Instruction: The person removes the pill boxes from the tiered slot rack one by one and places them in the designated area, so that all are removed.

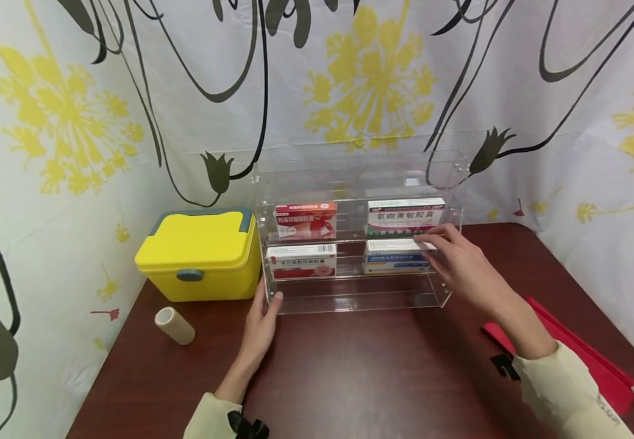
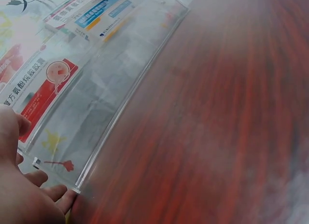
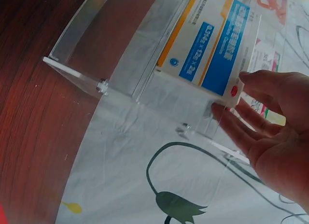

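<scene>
A clear acrylic shelf rack [image 1: 344, 302] stands on the table with medicine boxes on two tiers. My left hand [image 1: 259, 326] grips its lower left side panel, thumb in front. Fingertips of my right hand [image 1: 462, 268] pinch the top right corner of a blue-and-white medicine box [image 3: 212, 45] on the lower tier. Directly above it sits a white, pink and green box [image 1: 405, 216]. On the left are a red box [image 1: 306, 221] above and a white-and-red box [image 1: 302, 261] below, the latter close to my left thumb in the left wrist view.
Left of the rack is a yellow lidded case [image 1: 199, 256] with a grey latch. A beige cylinder [image 1: 175, 326] lies in front of it. Under my right forearm lies a red zip pouch [image 1: 580, 356]. Patterned cloth [image 1: 372, 91] hangs behind the brown table [image 1: 361, 372].
</scene>
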Action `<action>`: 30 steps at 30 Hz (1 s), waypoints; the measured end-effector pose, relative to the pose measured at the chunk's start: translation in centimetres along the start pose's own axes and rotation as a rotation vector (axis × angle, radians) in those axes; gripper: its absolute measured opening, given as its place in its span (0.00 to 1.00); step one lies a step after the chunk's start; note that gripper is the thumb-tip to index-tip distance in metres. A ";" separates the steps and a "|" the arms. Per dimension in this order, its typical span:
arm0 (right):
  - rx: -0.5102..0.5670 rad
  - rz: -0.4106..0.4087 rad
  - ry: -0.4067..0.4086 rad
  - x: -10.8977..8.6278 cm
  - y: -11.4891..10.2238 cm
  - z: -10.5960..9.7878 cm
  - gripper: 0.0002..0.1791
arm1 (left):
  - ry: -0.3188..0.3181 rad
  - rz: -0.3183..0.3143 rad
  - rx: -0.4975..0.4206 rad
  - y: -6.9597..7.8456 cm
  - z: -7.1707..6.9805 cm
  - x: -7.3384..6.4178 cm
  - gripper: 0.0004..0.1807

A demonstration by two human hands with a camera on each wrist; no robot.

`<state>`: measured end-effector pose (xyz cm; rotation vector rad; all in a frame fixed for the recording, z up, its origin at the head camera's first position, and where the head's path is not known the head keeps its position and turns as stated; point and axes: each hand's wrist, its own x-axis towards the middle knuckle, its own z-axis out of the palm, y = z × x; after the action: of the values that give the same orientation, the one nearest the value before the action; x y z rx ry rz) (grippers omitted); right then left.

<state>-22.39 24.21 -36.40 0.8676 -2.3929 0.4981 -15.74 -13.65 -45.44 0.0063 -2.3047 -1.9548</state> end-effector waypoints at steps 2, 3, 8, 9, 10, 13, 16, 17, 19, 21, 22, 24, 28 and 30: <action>0.029 -0.011 0.010 0.0 0.5 0.0 0.18 | -0.004 -0.003 -0.001 0.0 0.0 0.0 0.34; 0.044 -0.011 0.013 0.1 0.7 -0.1 0.18 | -0.005 -0.004 -0.002 0.0 0.0 0.1 0.34; 0.093 0.022 0.002 0.4 1.3 -0.4 0.19 | -0.013 -0.025 0.000 0.0 -0.2 0.2 0.34; 0.102 0.030 0.001 0.4 1.5 -0.5 0.19 | -0.017 -0.027 0.001 0.0 -0.2 0.3 0.34; 0.112 0.037 -0.001 0.5 1.5 -0.5 0.19 | -0.019 -0.031 0.001 0.0 -0.2 0.3 0.34; 0.131 0.045 -0.006 0.6 1.8 -0.6 0.19 | -0.021 -0.034 0.004 -0.2 -0.3 0.4 0.35; 0.132 0.039 -0.006 0.6 2.0 -0.6 0.20 | -0.022 -0.033 0.006 -0.2 -0.4 0.4 0.35; 0.127 0.036 -0.005 0.6 2.1 -0.7 0.20 | -0.022 -0.031 0.009 -0.2 -0.4 0.4 0.34; 0.119 0.032 0.000 0.7 2.2 -0.8 0.19 | -0.024 -0.027 0.011 -0.2 -0.4 0.4 0.35; 0.113 0.032 0.008 0.8 2.2 -1.0 0.19 | -0.025 -0.029 0.015 -0.1 -0.4 0.4 0.34; 0.109 0.032 0.013 0.9 2.2 -1.1 0.18 | -0.026 -0.028 0.016 -0.1 -0.4 0.4 0.34; 0.107 0.032 0.024 1.0 2.2 -1.3 0.18 | -0.028 -0.029 0.016 0.0 -0.5 0.4 0.34; 0.117 0.020 0.046 1.4 2.1 -1.8 0.18 | -0.029 -0.032 0.017 0.0 -0.5 0.3 0.34; 0.129 0.008 0.052 1.6 2.0 -2.1 0.18 | -0.030 -0.033 0.017 0.0 -0.5 0.3 0.34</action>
<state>-24.02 26.00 -34.08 0.8896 -2.3385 0.6759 -15.99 -14.20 -45.36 0.0172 -2.3550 -1.9640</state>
